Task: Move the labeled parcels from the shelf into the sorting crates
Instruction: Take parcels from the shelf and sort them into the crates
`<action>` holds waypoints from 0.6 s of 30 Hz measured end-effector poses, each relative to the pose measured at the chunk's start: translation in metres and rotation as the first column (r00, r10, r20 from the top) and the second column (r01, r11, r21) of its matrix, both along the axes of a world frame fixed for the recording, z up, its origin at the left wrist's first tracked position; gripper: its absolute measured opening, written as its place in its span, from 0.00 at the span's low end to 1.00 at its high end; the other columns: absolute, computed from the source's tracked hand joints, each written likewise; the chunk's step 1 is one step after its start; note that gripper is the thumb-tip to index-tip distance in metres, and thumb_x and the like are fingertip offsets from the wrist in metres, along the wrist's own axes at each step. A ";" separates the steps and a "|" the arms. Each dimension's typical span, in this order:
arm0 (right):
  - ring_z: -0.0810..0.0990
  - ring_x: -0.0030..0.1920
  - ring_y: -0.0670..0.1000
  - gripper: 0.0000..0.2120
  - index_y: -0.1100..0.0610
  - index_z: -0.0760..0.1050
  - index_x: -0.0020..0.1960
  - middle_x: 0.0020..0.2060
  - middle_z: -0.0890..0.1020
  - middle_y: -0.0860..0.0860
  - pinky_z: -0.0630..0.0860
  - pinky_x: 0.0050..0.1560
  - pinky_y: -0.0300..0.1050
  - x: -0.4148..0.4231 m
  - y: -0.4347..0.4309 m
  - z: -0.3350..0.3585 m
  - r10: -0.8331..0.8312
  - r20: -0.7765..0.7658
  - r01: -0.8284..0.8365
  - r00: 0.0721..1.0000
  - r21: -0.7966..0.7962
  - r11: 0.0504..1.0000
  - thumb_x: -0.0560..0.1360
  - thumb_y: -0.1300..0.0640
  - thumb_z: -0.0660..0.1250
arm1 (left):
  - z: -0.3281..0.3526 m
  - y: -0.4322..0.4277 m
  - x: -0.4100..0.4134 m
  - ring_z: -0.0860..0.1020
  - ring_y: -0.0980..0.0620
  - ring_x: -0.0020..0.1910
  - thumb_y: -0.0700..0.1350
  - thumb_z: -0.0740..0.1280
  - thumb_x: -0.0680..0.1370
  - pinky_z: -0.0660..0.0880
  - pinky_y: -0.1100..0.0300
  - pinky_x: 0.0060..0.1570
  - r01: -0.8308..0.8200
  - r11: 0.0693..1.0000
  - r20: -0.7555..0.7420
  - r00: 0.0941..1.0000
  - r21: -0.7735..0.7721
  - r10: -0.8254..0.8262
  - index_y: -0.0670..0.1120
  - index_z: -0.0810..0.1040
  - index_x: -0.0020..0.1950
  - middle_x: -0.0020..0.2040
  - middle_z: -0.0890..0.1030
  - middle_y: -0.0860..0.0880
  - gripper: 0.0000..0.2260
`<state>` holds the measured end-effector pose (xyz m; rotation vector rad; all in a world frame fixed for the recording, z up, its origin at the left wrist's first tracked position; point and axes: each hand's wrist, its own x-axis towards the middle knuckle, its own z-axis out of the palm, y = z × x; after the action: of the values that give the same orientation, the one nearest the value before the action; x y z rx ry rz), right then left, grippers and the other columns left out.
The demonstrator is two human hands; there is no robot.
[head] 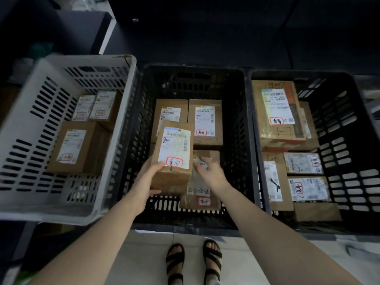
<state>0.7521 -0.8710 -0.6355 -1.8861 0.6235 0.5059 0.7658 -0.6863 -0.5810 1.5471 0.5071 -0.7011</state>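
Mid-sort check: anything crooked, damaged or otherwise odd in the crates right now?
The white crate sits skewed and tilted beside the middle black crate, and its far right rim corner looks chipped. In that black crate, the front parcel under the right hand has crumpled clear wrapping. Nothing spilled.

Pale floor tiles [144, 256] fill the bottom centre of the frame. Across the top stands a dark panel [226, 27] (one small round knob [135, 20] on it). At upper left, a dark cabinet [82, 31] shows a white edge. The light is dim.
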 end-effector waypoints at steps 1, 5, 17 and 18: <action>0.68 0.71 0.57 0.25 0.56 0.65 0.74 0.70 0.69 0.53 0.65 0.71 0.55 0.005 0.005 0.009 -0.057 -0.006 0.057 0.998 0.136 0.989 0.81 0.46 0.59 | 0.002 -0.001 0.000 0.73 0.53 0.55 0.53 0.61 0.78 0.72 0.46 0.58 -0.008 1.000 0.008 1.000 -0.022 0.009 0.60 0.69 0.63 0.55 0.76 0.53 0.13; 0.71 0.67 0.55 0.34 0.45 0.66 0.72 0.66 0.75 0.46 0.67 0.66 0.68 0.016 0.008 0.042 -0.227 -0.200 0.299 0.953 0.505 0.810 0.70 0.31 0.64 | 0.008 -0.011 0.007 0.75 0.51 0.59 0.54 0.66 0.73 0.73 0.44 0.59 0.002 0.992 0.036 0.999 -0.127 0.002 0.61 0.67 0.67 0.59 0.78 0.53 0.23; 0.81 0.56 0.55 0.25 0.49 0.67 0.71 0.59 0.81 0.53 0.80 0.54 0.56 0.079 0.038 0.036 -0.308 -0.038 0.279 0.951 0.537 0.796 0.76 0.63 0.67 | -0.003 -0.011 0.071 0.72 0.47 0.64 0.41 0.63 0.79 0.72 0.46 0.63 0.099 0.965 0.248 0.955 0.242 -0.160 0.57 0.62 0.73 0.69 0.69 0.47 0.25; 0.80 0.58 0.55 0.26 0.51 0.67 0.71 0.60 0.80 0.53 0.79 0.56 0.53 0.092 0.046 0.034 -0.294 0.019 0.248 0.956 0.485 0.839 0.75 0.63 0.68 | -0.003 -0.012 0.083 0.70 0.47 0.67 0.40 0.62 0.79 0.69 0.47 0.66 0.064 0.948 0.276 0.948 0.313 -0.155 0.54 0.60 0.75 0.71 0.65 0.46 0.26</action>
<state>0.8446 -0.8248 -0.6013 -1.3158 0.6249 0.3432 0.8484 -0.6982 -0.5836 1.9431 0.3093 -0.4749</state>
